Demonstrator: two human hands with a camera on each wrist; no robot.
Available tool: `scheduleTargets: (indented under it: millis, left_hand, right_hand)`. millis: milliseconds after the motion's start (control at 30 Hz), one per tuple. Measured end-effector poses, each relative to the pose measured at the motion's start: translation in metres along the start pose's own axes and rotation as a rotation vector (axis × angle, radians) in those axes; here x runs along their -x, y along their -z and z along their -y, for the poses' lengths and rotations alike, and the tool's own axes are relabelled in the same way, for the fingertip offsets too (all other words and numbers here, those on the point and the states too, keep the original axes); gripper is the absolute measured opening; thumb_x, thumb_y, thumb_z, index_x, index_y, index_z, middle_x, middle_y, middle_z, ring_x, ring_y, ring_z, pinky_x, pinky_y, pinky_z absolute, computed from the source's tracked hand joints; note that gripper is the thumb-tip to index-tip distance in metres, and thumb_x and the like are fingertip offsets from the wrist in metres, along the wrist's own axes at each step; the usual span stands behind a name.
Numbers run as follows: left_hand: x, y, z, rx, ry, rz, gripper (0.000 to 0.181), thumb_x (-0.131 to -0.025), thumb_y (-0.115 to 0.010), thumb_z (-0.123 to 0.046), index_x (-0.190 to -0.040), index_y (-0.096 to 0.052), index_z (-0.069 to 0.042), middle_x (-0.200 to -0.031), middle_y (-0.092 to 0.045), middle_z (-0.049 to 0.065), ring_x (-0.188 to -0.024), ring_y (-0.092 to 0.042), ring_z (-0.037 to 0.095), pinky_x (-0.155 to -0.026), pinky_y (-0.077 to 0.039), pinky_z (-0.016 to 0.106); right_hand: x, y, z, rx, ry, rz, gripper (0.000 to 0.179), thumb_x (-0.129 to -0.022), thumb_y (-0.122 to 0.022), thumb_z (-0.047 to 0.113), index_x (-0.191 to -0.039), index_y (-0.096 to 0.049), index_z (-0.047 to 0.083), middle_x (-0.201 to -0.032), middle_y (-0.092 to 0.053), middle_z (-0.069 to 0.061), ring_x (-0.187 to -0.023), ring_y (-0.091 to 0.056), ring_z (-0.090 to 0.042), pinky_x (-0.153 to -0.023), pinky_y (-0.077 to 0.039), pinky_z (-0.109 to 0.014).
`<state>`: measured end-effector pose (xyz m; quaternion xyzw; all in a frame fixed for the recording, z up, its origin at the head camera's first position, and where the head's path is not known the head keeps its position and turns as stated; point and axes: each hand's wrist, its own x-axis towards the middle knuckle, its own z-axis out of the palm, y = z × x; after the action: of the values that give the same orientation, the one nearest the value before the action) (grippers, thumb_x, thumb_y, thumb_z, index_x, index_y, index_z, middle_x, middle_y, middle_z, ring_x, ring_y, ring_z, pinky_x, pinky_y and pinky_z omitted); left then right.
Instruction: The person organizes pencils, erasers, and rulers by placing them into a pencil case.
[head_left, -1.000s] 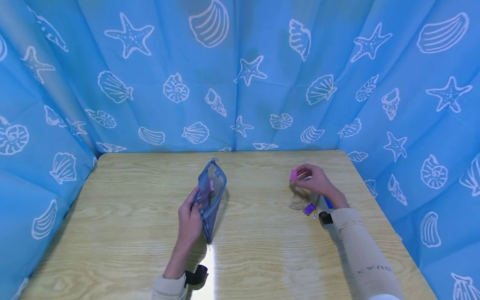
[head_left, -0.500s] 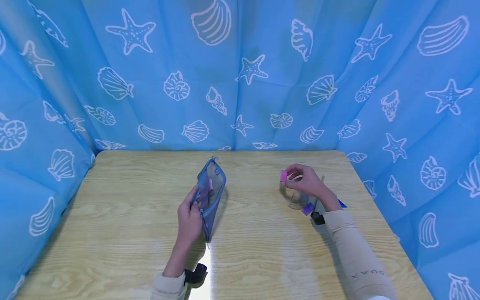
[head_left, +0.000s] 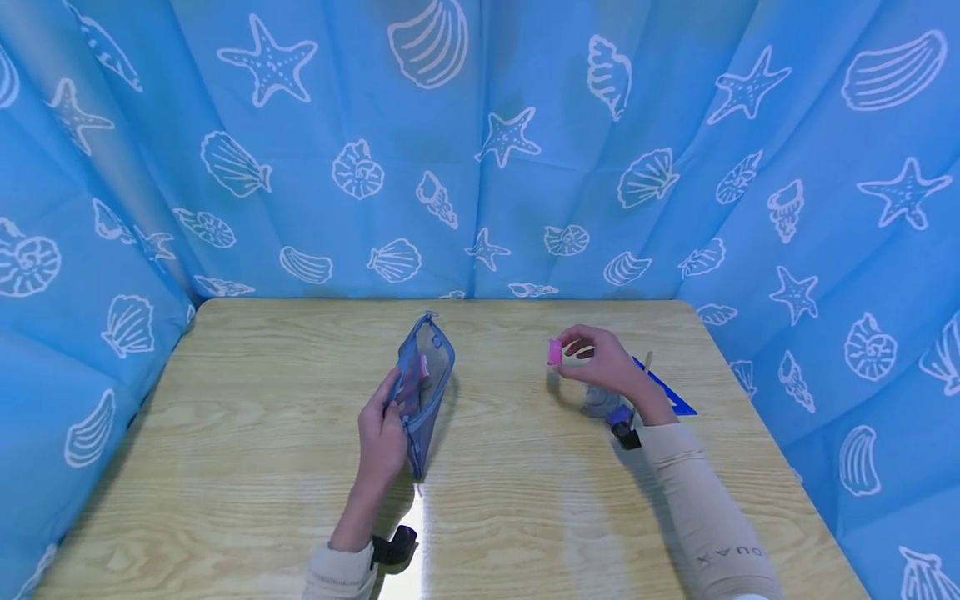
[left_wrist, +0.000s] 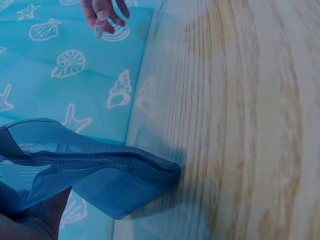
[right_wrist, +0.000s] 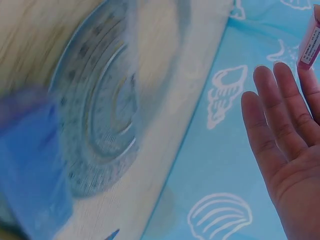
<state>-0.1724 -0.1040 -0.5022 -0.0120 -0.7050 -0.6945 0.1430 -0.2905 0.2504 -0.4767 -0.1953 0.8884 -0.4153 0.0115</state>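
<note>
In the head view my left hand (head_left: 381, 437) grips the near side of an unzipped blue mesh zip pouch (head_left: 422, 442), its mouth facing up and right. A pink item (head_left: 424, 367) shows inside. My right hand (head_left: 606, 365) pinches a small pink block (head_left: 554, 352) between thumb and fingertips, above the table and apart from the pouch. A printed label is on the block (right_wrist: 310, 45) in the right wrist view, where the other fingers are extended. Beneath that hand lie a clear protractor (head_left: 597, 402) and a small purple block (head_left: 618, 414), partly hidden by the wrist.
A blue set square (head_left: 680, 406) and a thin pencil-like stick (head_left: 648, 360) lie by the right forearm, partly covered. The wooden table (head_left: 225, 433) stretches between the hands and to the left. A blue shell-patterned curtain (head_left: 300, 167) stands along the back and sides.
My right hand has moved left with the pink block, towards the pouch, uncovering more of the blue set square. My left hand and the pouch stay about where they were.
</note>
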Motion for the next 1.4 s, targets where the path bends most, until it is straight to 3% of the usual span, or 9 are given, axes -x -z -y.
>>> scheduleTargets:
  millis: [333, 767, 1067, 1300, 1400]
  left_hand:
    - [0.002, 0.004, -0.001, -0.015, 0.021, 0.026, 0.053, -0.099, -0.03, 0.011, -0.152, -0.036, 0.009, -0.156, -0.039, 0.029, -0.125, -0.059, 0.047, -0.108, -0.052, 0.048]
    - [0.002, 0.004, -0.003, 0.025, 0.036, 0.039, 0.052, -0.101, -0.028, 0.01, -0.153, -0.034, 0.009, -0.155, -0.04, 0.03, -0.126, -0.058, 0.047, -0.105, -0.054, 0.044]
    - [0.0, 0.003, -0.003, 0.044, -0.007, 0.027, 0.051, -0.1, -0.027, 0.012, -0.15, -0.034, 0.014, -0.154, -0.039, 0.033, -0.128, -0.056, 0.048, -0.104, -0.055, 0.047]
    - [0.001, 0.003, -0.001, 0.046, -0.03, 0.019, 0.05, -0.1, -0.027, 0.013, -0.149, -0.034, 0.016, -0.152, -0.04, 0.035, -0.126, -0.056, 0.05, -0.101, -0.056, 0.048]
    - [0.002, 0.003, -0.002, 0.038, -0.027, 0.018, 0.05, -0.1, -0.026, 0.012, -0.149, -0.034, 0.015, -0.151, -0.041, 0.035, -0.125, -0.057, 0.05, -0.101, -0.057, 0.047]
  right_hand:
    - [-0.009, -0.023, 0.015, -0.05, 0.03, 0.034, 0.036, -0.081, -0.083, 0.012, -0.113, -0.069, 0.007, -0.108, -0.07, -0.008, -0.097, -0.066, -0.024, -0.09, -0.06, -0.042]
    - [-0.024, -0.052, 0.044, -0.07, 0.063, 0.101, 0.035, -0.083, -0.083, 0.015, -0.113, -0.068, 0.01, -0.112, -0.068, -0.006, -0.099, -0.066, -0.027, -0.092, -0.059, -0.045]
    - [-0.035, -0.065, 0.066, -0.067, 0.106, 0.129, 0.036, -0.082, -0.084, 0.02, -0.113, -0.069, 0.013, -0.112, -0.069, -0.003, -0.099, -0.066, -0.023, -0.092, -0.059, -0.044]
    - [-0.042, -0.072, 0.082, -0.095, 0.115, 0.173, 0.037, -0.081, -0.084, 0.019, -0.114, -0.068, 0.012, -0.112, -0.069, -0.004, -0.107, -0.065, -0.04, -0.098, -0.055, -0.059]
    - [-0.044, -0.074, 0.091, -0.09, 0.124, 0.186, 0.038, -0.081, -0.085, 0.019, -0.115, -0.068, 0.013, -0.113, -0.068, -0.004, -0.107, -0.065, -0.038, -0.098, -0.056, -0.057]
